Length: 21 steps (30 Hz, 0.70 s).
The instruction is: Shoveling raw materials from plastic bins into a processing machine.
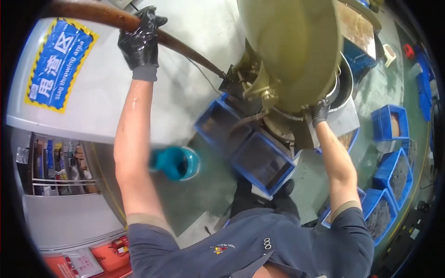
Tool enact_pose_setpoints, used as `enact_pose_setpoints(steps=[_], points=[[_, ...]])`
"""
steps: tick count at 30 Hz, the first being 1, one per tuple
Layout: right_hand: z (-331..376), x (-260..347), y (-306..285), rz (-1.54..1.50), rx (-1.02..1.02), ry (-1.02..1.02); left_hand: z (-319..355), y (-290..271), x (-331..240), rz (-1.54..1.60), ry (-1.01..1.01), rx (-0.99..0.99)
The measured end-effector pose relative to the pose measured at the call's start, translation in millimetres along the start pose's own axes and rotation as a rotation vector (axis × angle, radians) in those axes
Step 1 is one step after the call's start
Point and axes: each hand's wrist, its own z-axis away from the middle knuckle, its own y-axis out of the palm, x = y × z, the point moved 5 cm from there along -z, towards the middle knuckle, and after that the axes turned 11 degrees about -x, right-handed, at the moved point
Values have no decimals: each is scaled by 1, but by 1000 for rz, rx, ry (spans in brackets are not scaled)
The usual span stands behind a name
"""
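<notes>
Dark grey shirt is filling the bottom of my feed, below both hands. I'm seeing the left hand, black-gloved, wrapping its fingers round a long brown handle; that handle is running from up-left of the hand down to a metal mechanism between the hands. Right hand, also gloved, is resting at the lower edge of a big yellow-green drum, which is looming above it; fingers are partly hidden, so I can't tell if they're pinching. Blue crates are sitting lower, between the hands. Teal container is standing below the left hand. Blue sign is showing left of it. Blue bins are holding dark grey material, right of the right hand.
</notes>
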Motion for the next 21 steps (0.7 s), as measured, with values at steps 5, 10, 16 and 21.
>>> enact_pose_setpoints(steps=[5, 10, 16, 21], points=[[37, 40, -154, -746, 409, 479, 33, -22, -82, 98, 111, -129], [169, -6, -253, -397, 385, 182, 58, -55, -105, 62, 59, -104], [291, -31, -330, -320, 498, 1163, 91, -102, -102, 163, -122, -60], [377, -26, -302, -304, 634, 860, 102, -124, -93, 359, -246, 26]])
